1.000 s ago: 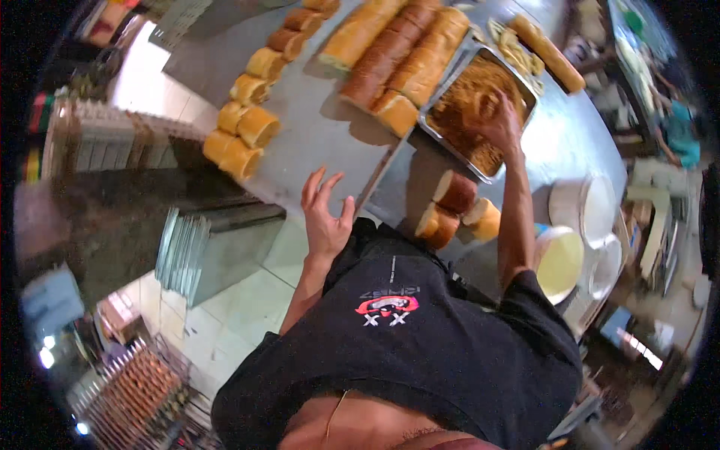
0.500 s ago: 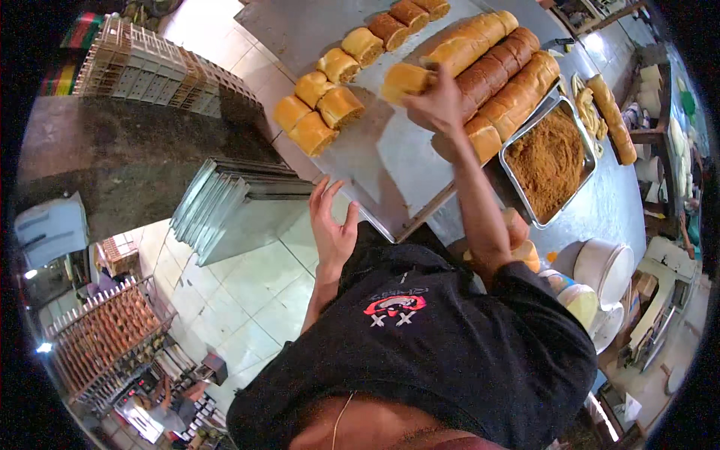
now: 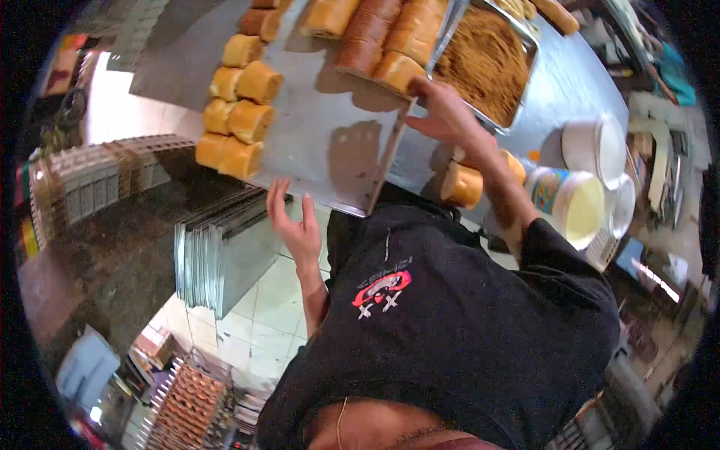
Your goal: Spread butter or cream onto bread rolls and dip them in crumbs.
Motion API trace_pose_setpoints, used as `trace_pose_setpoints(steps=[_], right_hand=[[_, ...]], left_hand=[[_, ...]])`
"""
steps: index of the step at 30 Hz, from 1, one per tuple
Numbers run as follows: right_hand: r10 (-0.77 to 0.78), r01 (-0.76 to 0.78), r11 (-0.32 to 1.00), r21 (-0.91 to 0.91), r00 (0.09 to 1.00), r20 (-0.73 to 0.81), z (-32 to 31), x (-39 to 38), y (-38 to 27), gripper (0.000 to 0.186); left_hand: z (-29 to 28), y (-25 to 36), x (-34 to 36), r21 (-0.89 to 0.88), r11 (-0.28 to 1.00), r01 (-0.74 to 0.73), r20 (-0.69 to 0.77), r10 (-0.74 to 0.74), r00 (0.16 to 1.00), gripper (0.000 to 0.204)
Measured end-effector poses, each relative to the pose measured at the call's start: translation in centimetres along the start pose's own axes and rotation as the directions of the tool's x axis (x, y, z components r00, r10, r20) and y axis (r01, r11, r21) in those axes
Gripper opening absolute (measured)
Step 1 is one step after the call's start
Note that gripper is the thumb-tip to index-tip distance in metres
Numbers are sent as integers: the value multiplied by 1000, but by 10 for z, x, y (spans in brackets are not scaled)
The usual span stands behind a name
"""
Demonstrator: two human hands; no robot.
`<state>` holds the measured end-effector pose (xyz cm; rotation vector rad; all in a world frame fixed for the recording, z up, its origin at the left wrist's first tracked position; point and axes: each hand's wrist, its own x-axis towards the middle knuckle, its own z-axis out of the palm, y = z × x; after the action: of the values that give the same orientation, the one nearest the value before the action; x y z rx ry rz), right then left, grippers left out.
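My right hand is at the tray's right rim, thumb and fingers apart. Its fingertips reach the near end of a golden loaf; whether they press on it I cannot tell. Left of that loaf lie a dark brown loaf and another golden loaf. My left hand has its fingers spread beside the near left edge of the metal tray, holding nothing. Along the tray's left side stand several cut bread pieces with brown-coated ends. A steel pan of brown crumbs sits right of the loaves.
Bread ends lie on the metal table beside my right forearm. A white bucket and a printed tub stand at the right. Metal sheets are stacked upright on the tiled floor at left. A bread rack stands lower left.
My right hand has let go of a golden bread piece and moved to the right golden loaf's near end. One more golden piece stands in the inner row. The whole view has shifted.
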<state>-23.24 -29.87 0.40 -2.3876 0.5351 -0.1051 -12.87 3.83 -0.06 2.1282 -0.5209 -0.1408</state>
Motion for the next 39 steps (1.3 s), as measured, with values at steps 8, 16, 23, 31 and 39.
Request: trace_pose_setpoints(steps=[8,16,23,31,39], right_hand=[[341,-314,934,-169,926,164,-10,-122,103,87],[97,135,941,309,769,-632,-99,-80,71,91],[138,-216,976,-8,651,-746,-33,-32,203,107],[147,-184,983,6,764,-628,-115,-18,119,85],[137,-247,956,-158,852,-505,-118,-15,108,70]], left_hand=[[64,61,19,-92,985,-143,247,162,955,40],[79,92,-6,-60,984,-165,235,175,956,41],[82,109,-20,-26,985,-168,195,170,966,42],[76,103,-23,-10,989,-145,161,145,976,43],[78,98,-20,-75,983,-171,273,185,944,45]])
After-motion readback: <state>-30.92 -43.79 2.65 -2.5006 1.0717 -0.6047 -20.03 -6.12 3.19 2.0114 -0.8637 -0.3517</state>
